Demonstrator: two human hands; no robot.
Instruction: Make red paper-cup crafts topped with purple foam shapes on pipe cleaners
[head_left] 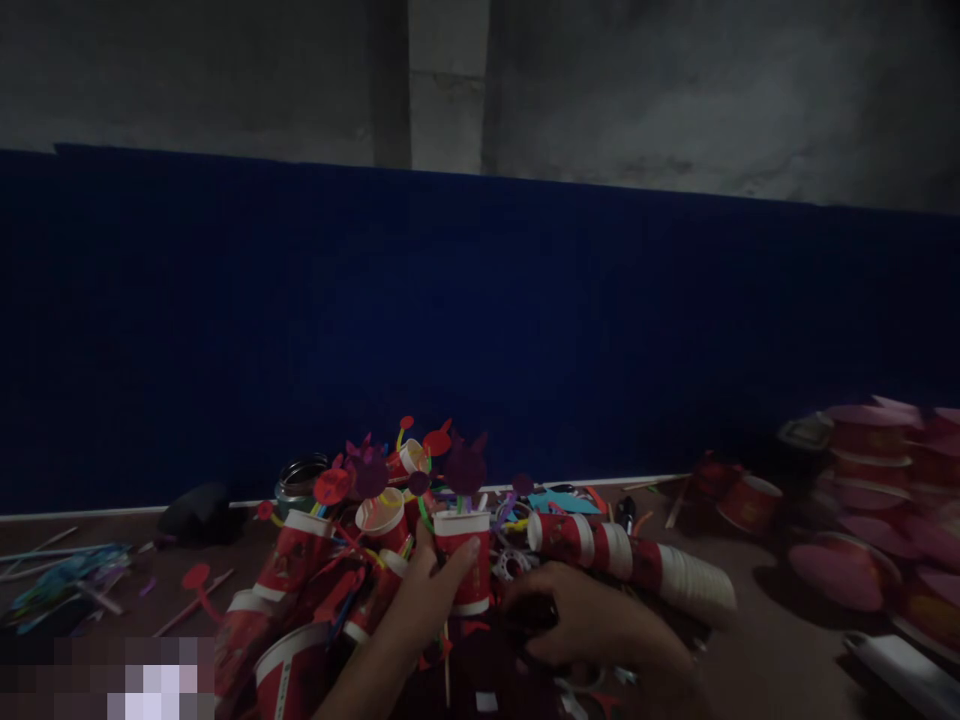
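Note:
My left hand is wrapped round the side of an upright red paper cup with a white rim, thumb across its front. Pipe cleaners and dark purple paper shapes stick up at its mouth. Just right of the cup is my right hand, fingers curled in over a dark thing that I cannot make out. Close behind that hand lies a long row of nested red paper cups. Several more decorated paper cups crowd to the left of my left hand.
A glass jar stands at the back left. Blue and purple craft strips lie on the far left. Stacked red cups with pink discs and a white flat object are on the right. A dark blue wall panel runs behind the table.

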